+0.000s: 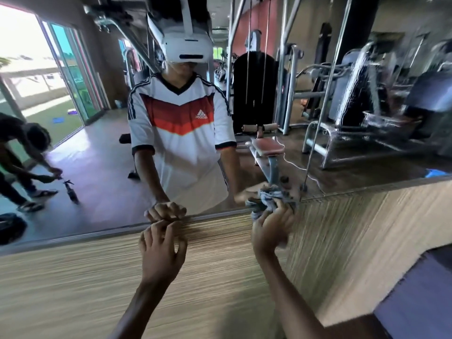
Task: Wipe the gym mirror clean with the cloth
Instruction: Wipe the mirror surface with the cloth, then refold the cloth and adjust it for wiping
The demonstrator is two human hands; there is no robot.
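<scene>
Both forearms [137, 309] reach up from the lower edge toward the wall. The left hand [162, 250] is at the wood panel [85, 289], just under the frame [215, 217] of the mirror [97, 148]. Its fingers are loosely curled and hold nothing. The right hand [269, 233] grips the cloth [267, 200], with fingers curled round a crumpled bunch of it. The cloth is pressed on the glass at its bottom edge, near a corner where the mirror turns.

The step in hand seems to be wiping the lowest strip of glass. To do it well, I think the cloth should be opened flatter, so that more of it touches the glass. The strokes should overlap and run along the frame, because dirt and water collect there. The left hand can lean on the panel for balance, but it is better kept off the glass so it leaves no prints.

The glass on the left looks quite clear. It shows a bright doorway and another person [22, 152] bending over a spray bottle [71, 189] on the floor. In the middle are the reflections of the wearer and a bench [267, 148]. The far right part has wet streaks [367, 74], so much work seems to be left there.
</scene>
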